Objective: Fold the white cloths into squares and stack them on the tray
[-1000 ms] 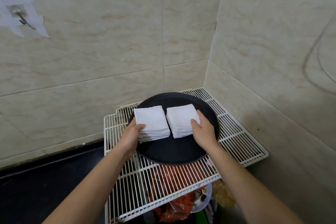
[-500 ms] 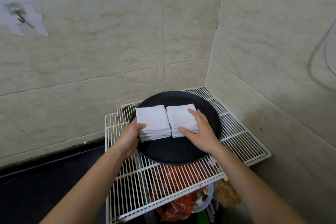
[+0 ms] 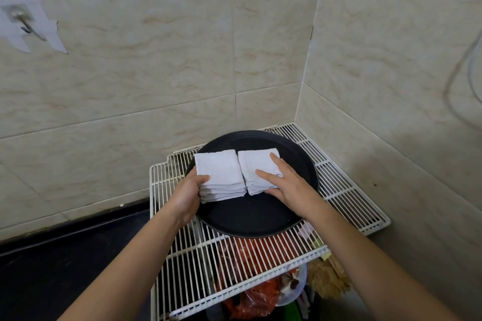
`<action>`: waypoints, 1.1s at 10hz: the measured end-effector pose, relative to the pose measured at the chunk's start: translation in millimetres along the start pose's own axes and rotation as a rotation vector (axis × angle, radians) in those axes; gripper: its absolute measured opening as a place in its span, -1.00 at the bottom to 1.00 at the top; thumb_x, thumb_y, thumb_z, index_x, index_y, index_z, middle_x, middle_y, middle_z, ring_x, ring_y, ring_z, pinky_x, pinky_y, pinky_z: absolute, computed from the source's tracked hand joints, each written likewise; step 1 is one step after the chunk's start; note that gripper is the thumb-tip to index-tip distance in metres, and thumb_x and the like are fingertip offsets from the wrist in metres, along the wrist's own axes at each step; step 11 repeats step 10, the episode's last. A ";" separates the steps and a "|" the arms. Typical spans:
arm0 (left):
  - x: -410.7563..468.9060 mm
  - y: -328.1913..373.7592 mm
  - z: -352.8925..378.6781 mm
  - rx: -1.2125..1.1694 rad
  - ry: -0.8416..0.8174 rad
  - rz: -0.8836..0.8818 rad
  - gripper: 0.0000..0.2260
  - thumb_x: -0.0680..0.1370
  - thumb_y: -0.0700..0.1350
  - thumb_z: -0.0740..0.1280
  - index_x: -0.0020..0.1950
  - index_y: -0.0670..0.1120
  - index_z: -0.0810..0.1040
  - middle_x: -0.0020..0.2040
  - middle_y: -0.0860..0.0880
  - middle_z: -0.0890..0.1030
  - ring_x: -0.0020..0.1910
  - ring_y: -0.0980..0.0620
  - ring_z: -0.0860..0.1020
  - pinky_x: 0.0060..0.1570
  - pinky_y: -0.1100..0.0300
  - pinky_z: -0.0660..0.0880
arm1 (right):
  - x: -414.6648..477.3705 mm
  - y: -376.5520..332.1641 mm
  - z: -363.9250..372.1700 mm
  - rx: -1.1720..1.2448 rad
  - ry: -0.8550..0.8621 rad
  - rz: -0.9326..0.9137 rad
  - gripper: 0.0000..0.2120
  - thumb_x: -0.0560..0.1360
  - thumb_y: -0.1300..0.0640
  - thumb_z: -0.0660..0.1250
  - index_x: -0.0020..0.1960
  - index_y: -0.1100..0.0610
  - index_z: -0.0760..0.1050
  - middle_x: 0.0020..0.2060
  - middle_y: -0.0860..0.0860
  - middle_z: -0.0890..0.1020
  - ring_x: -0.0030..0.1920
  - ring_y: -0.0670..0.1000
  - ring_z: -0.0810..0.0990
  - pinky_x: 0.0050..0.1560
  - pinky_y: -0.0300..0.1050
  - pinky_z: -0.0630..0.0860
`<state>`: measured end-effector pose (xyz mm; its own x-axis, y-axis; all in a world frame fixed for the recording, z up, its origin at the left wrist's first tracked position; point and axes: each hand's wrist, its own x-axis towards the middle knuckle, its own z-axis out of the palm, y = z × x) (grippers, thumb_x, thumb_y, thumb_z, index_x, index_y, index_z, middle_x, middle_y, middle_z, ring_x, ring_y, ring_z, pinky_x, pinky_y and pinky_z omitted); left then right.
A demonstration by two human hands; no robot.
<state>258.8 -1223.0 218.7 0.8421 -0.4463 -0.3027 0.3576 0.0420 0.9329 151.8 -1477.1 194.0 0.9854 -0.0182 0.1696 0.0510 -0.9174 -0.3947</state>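
Resting on folded white cloths, a person's two bare hands reach over a round black tray (image 3: 250,216) that sits on a white wire shelf (image 3: 347,190) in a tiled corner; two piles of squared cloths lie side by side on the far half of the tray, their inner edges just beside each other; the left hand (image 3: 186,194) grips the near left corner of the left stack (image 3: 219,173), its thumb (image 3: 203,178) curled over the top layer while its other fingers are hidden against the pile's side; the right hand (image 3: 289,187) lies flat on the right stack (image 3: 257,164), its fingers (image 3: 280,164) straight and spread across the top cloth, the thumb running along the stack's near edge; the left stack shows several layers at its near face and looks a little taller than the right stack; beneath the wire shelf a red plastic bag (image 3: 250,250) shows through the bars; a dark table (image 3: 65,255) runs along the wall to the left of the shelf; a metal hook (image 3: 22,22) on a taped patch is fixed high on the left wall, well apart from the tray
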 end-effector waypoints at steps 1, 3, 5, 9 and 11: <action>4.5 2.5 2.6 -0.006 0.013 -0.002 -0.60 0.62 -0.26 0.13 0.43 -0.03 0.42 0.21 -0.12 0.64 0.20 -0.15 0.59 0.16 -0.04 0.52 | 6.2 2.1 -0.8 -0.002 -0.016 0.009 -0.50 0.60 0.01 0.33 0.51 -0.15 0.33 0.62 0.04 0.01 0.61 0.11 -0.02 0.52 0.19 0.23; 3.0 1.7 2.5 -0.002 0.017 0.003 -0.59 0.61 -0.26 0.13 0.44 -0.02 0.42 0.22 -0.09 0.64 0.19 -0.12 0.60 0.11 0.01 0.52 | -2.5 -25.3 -19.2 -0.325 -0.027 0.057 -0.29 0.58 -0.23 0.10 0.61 -0.15 -0.15 0.60 0.11 -0.24 0.56 0.29 -0.33 0.55 0.32 -0.13; 2.4 1.8 5.2 0.002 0.025 0.017 -0.62 0.62 -0.25 0.14 0.42 -0.03 0.43 0.20 -0.09 0.65 0.17 -0.11 0.62 0.12 0.00 0.53 | 8.7 -55.0 -2.8 -0.303 -0.103 0.058 -0.30 0.58 -0.40 -0.15 0.59 -0.17 -0.29 0.59 0.10 -0.29 0.51 0.29 -0.46 0.50 0.32 -0.34; -11.2 3.6 4.4 0.032 0.010 0.011 -0.66 0.66 -0.09 0.16 0.45 -0.01 0.40 0.35 -0.10 0.55 0.27 -0.07 0.56 0.28 0.00 0.45 | -1.3 -51.2 -3.2 -0.321 -0.171 0.028 -0.20 0.50 -0.51 -0.12 0.55 -0.22 -0.40 0.60 0.11 -0.28 0.53 0.24 -0.44 0.50 0.31 -0.37; -39.1 9.3 12.9 0.220 0.200 0.116 -0.54 0.69 0.04 0.14 0.58 -0.01 0.19 0.49 0.09 0.31 0.43 0.12 0.30 0.33 0.22 0.21 | -2.9 -59.3 -38.9 -0.237 -0.010 0.026 -0.20 0.54 -0.48 -0.09 0.59 -0.15 -0.34 0.60 0.09 -0.26 0.55 0.17 -0.40 0.53 0.30 -0.25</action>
